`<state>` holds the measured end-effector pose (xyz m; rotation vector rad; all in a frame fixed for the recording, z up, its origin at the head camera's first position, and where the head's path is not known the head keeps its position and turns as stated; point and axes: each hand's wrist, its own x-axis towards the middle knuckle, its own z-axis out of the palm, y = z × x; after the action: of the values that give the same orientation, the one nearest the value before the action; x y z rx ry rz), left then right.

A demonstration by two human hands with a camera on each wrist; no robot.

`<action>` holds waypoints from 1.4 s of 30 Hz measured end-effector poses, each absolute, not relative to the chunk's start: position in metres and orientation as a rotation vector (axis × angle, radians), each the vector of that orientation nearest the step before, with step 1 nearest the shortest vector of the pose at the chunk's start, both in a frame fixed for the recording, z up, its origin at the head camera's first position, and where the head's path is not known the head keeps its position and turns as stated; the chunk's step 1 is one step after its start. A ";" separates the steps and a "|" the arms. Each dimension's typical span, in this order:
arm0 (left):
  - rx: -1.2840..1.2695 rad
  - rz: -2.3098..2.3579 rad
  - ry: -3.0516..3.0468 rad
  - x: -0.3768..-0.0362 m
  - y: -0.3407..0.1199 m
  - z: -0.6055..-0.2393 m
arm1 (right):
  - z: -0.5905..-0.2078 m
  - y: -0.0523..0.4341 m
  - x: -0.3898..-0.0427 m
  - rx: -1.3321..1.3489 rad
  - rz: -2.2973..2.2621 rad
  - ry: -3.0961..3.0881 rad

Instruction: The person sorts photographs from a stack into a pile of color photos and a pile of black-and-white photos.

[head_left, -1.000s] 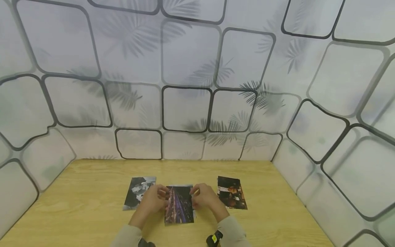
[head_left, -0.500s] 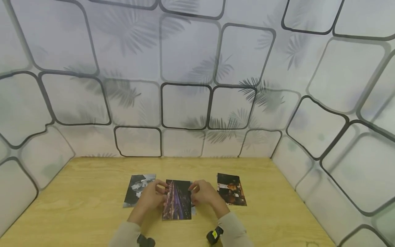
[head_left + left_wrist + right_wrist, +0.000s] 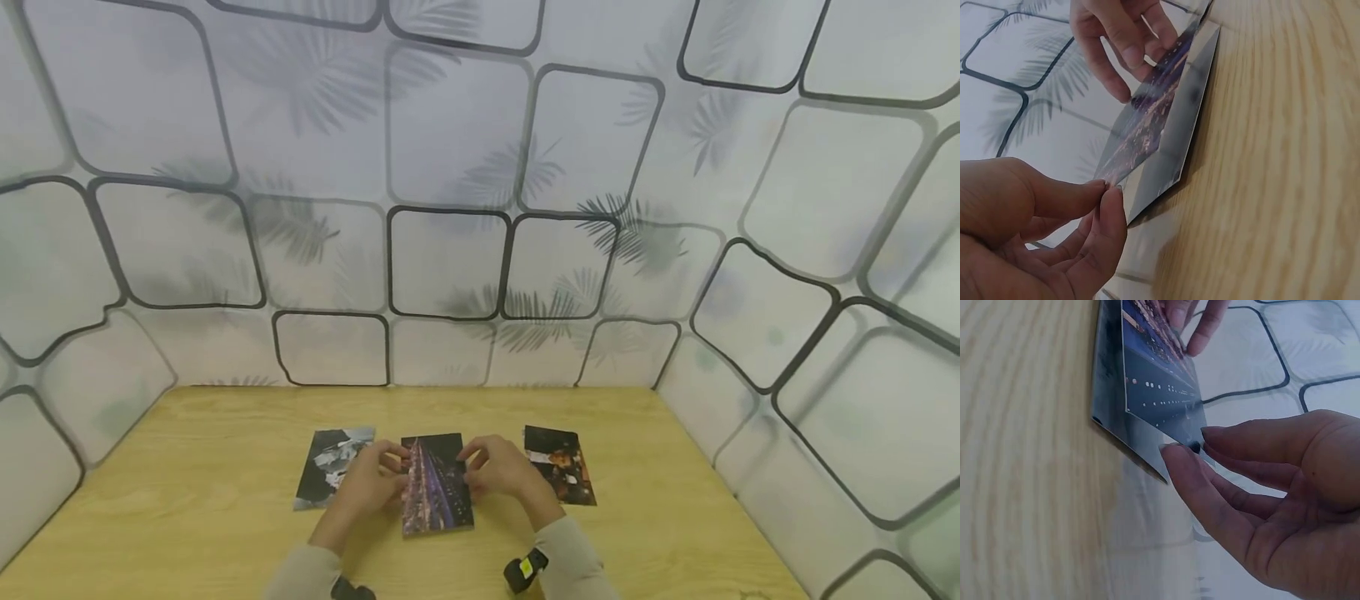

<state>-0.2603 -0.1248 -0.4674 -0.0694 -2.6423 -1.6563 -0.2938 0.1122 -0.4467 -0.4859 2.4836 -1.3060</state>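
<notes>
A photo print [image 3: 437, 487] of city lights at night is held slightly tilted between my hands at mid-table. My left hand [image 3: 372, 477] pinches its left edge between thumb and forefinger, seen closely in the left wrist view. At the opposite edge, my right hand [image 3: 497, 468] has its thumb and forefinger around the print's border; the right wrist view shows these fingertips [image 3: 1179, 459] right at the edge. Beneath the print lies a second, greyish print [image 3: 1186, 115] on the wooden table [image 3: 1285, 156], hidden from the head view. A gap shows between the two at the near side.
A black-and-white photo [image 3: 318, 479] lies to the left, partly behind my left hand. On the right lies a dark photo [image 3: 557, 458] with warm colours. A patterned cloth wall [image 3: 450, 267] encloses the table's back and sides.
The city-lights print has shifted slightly over the greyish one, whose border showed at its right half a second ago and is now covered. Both hands keep their places at its edges.
</notes>
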 end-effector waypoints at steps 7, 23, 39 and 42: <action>-0.115 -1.767 -2.610 -0.260 -0.111 -0.467 | -0.442 0.126 -0.293 -0.471 -1.292 2.498; -0.277 -1.720 -2.592 -0.276 -0.074 -0.451 | -0.422 0.159 -0.300 -0.375 -1.350 2.542; -0.518 -1.735 -2.621 -0.303 -0.020 -0.451 | -0.413 0.212 -0.302 -0.215 -1.397 2.645; -0.551 -1.721 -2.631 -0.308 -0.008 -0.452 | -0.413 0.220 -0.303 -0.149 -1.370 2.689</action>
<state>-0.3078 -0.0078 -0.4522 -0.5512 -2.6313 -1.7208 -0.3027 0.2200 -0.4126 -0.1486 2.6895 -1.3700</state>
